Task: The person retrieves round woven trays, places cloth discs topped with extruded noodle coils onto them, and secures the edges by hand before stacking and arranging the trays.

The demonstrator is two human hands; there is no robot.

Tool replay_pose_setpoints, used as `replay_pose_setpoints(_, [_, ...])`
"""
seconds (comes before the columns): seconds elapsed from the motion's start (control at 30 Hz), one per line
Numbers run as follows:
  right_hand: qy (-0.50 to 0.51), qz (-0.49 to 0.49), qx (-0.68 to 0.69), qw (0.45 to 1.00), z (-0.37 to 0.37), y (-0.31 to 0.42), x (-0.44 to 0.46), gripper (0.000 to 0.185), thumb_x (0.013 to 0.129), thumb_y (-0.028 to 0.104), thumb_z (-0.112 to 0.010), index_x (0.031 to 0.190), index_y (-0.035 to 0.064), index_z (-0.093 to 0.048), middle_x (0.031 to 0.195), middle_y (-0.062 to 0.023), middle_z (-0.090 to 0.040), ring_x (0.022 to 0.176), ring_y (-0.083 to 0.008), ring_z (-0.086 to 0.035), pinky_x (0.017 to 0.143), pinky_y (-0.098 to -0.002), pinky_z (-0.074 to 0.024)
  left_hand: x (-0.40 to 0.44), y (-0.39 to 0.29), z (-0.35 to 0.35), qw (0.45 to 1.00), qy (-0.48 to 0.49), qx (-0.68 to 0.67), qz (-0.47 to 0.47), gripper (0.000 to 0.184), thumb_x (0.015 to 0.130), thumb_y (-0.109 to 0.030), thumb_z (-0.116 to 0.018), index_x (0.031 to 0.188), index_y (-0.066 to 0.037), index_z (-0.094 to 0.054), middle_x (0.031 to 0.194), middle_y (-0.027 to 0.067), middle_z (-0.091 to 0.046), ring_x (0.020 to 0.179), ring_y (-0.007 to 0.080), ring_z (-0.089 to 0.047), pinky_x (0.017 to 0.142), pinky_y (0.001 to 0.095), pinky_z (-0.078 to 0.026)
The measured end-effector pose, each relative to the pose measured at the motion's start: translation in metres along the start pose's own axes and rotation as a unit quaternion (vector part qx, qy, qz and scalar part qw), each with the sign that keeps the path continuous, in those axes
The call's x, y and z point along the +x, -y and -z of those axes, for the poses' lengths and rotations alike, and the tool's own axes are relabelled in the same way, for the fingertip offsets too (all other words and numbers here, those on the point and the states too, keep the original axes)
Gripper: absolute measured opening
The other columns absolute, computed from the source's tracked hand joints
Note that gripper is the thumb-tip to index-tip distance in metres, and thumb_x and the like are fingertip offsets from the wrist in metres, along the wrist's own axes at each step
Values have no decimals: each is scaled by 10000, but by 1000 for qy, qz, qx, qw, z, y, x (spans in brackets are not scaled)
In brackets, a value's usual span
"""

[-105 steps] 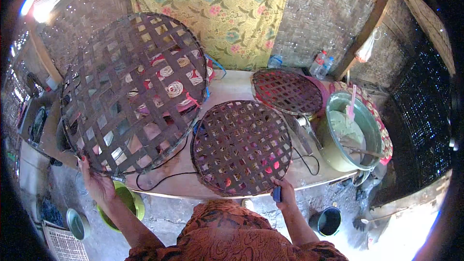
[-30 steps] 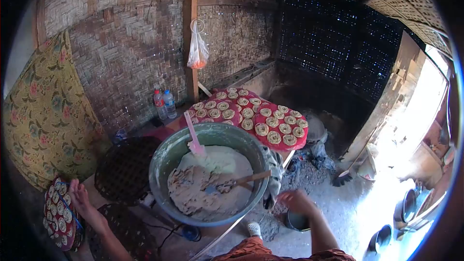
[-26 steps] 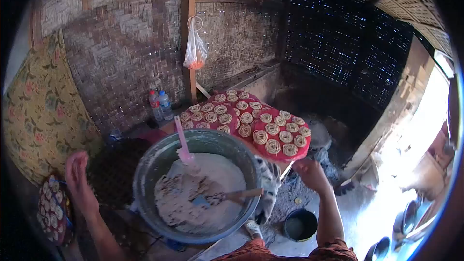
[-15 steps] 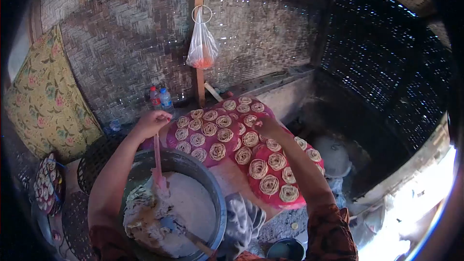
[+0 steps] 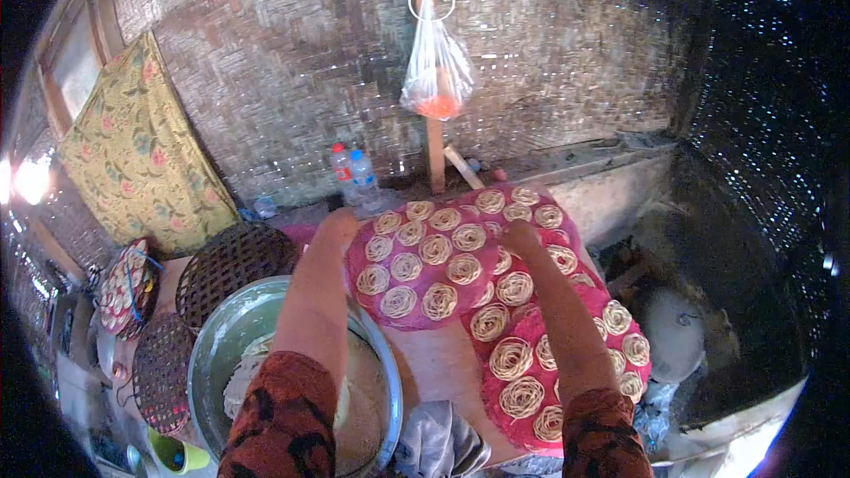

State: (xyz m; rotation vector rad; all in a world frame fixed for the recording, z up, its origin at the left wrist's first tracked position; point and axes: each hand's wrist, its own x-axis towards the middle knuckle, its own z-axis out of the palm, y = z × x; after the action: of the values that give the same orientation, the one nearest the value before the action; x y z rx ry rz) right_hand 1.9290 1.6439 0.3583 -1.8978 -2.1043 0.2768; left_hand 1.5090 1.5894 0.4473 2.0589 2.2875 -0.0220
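Observation:
Round pink mesh sheets (image 5: 416,316) lie overlapping on a board, dotted with pale coiled rosettes (image 5: 435,249) that look like strands of dough. My left hand (image 5: 339,225) is curled at the upper left rim of the left sheet. My right hand (image 5: 521,236) is closed at that sheet's right side, over the overlap with its neighbours. Both hands appear to pinch the mesh, though the fingertips are mostly hidden. Beneath my left forearm stands a large basin (image 5: 205,345) with pale dough and flour inside, partly covered by the arm.
Black woven baskets (image 5: 237,267) stand left of the basin, and a grey cloth (image 5: 440,443) lies at its right. Two plastic bottles (image 5: 363,179) stand by the woven wall. A plastic bag (image 5: 437,80) hangs from a post. A round pot (image 5: 670,334) sits at the right.
My left hand has moved from above the basin, beside a pink upright tool, to the sheet's left rim. The right hand stays near the sheet's right side. The view has shifted left.

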Motion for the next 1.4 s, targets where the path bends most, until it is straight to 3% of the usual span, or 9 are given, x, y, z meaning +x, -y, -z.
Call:
replay_pose_setpoints(0.07, [19, 11, -12, 1000, 22, 16, -11, 462, 797, 440, -549, 899, 2, -655, 928, -238, -630, 896, -373, -617, 787, -447, -500, -5, -1, -9, 997, -59, -59, 1, 318, 658, -329, -655, 828, -63, -688, 765, 174, -662, 644, 286, -648, 557, 387, -509])
replay_pose_setpoints(0.63, [85, 41, -7, 996, 10, 9, 5, 528, 824, 486, -516, 961, -11, -634, 945, -238, -630, 897, -382, -614, 782, -470, -494, 20, 24, -62, 996, -65, 2, 54, 373, 739, -389, -597, 954, -91, -660, 911, 164, -652, 816, 300, -635, 698, 390, -502])
replay_pose_setpoints(0.8, [96, 220, -89, 967, -17, -7, 30, 483, 792, 487, -541, 953, 46, -650, 937, -200, -640, 872, -376, -612, 784, -459, -494, 18, 27, -60, 996, -67, 13, 52, 390, 762, -406, -580, 991, -99, -651, 953, 160, -649, 866, 305, -631, 739, 391, -500])
replay_pose_setpoints(0.93, [120, 87, -72, 986, 23, 27, 4, 486, 768, 485, -554, 922, 36, -656, 953, -203, -636, 896, -369, -608, 792, -459, -488, 18, 25, -49, 997, -61, 37, 42, 403, 781, -420, -566, 1020, -105, -645, 988, 158, -646, 906, 308, -628, 772, 391, -498])
replay_pose_setpoints(1.07, [30, 34, 29, 999, 33, 47, -2, 453, 762, 454, -557, 885, 30, -660, 953, -212, -631, 916, -365, -603, 800, -458, -483, 36, 29, -12, 938, 220, 218, -158, 362, 766, -401, -578, 949, -104, -678, 965, 138, -662, 860, 303, -649, 741, 392, -514])
replay_pose_setpoints(1.17, [-49, 212, -62, 974, 33, 48, 11, 328, 791, 342, -552, 864, 40, -655, 927, -192, -637, 915, -354, -606, 785, -436, -488, -15, -29, 66, 988, 106, -99, 54, 349, 686, -410, -597, 837, -110, -695, 903, 149, -670, 802, 321, -651, 699, 382, -521])
replay_pose_setpoints(1.23, [-91, 104, 114, 984, 103, 82, -19, 347, 806, 347, -538, 787, 17, -641, 915, -226, -637, 863, -371, -622, 731, -478, -500, -10, -35, 81, 994, 35, -90, 41, 391, 679, -436, -586, 853, -102, -690, 959, 173, -653, 900, 327, -628, 748, 365, -509])
replay_pose_setpoints(1.3, [-152, 230, -175, 945, 127, 71, -6, 271, 785, 360, -589, 861, 109, -654, 913, -127, -651, 822, -314, -616, 687, -400, -500, -27, -45, 111, 995, -35, -95, 11, 399, 703, -429, -549, 871, -94, -683, 1013, 183, -632, 977, 320, -601, 793, 372, -491])
replay_pose_setpoints(1.4, [-197, 110, 29, 974, 220, 117, -42, 353, 782, 420, -541, 881, 110, -675, 874, -158, -652, 864, -342, -622, 739, -402, -505, -83, -43, 186, 988, -55, -103, -102, 418, 717, -414, -514, 932, -91, -668, 1019, 184, -624, 988, 313, -589, 810, 398, -474])
